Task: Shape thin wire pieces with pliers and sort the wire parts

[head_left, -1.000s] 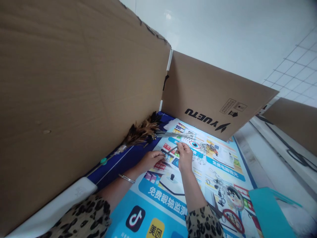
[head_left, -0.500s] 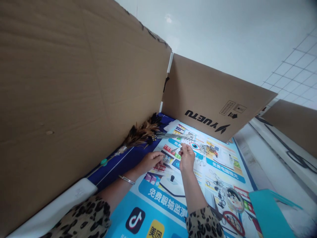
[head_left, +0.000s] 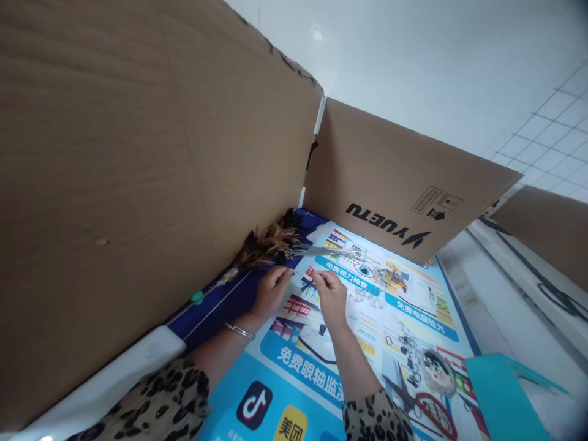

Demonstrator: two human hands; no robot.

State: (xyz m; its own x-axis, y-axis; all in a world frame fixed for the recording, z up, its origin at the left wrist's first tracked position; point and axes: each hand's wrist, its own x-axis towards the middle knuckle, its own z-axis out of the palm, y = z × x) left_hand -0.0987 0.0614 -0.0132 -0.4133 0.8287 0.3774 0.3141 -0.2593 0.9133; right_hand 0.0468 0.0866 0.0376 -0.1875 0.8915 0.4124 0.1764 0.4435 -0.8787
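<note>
Both left hand point(head_left: 270, 290) and right hand point(head_left: 332, 294) had fingers nearly pinched; I couldn't tell contents. Work looked unfinished: wire bundle point(head_left: 328, 250) lay far, loose.

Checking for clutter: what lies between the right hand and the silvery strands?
In the head view, only printed sheet, with its blue lettered band, shows between the right hand and the silvery strands.

Left hand point(head_left: 269, 293): farther forward | right hand point(head_left: 332, 296): shifted left | hands: closer together
</note>
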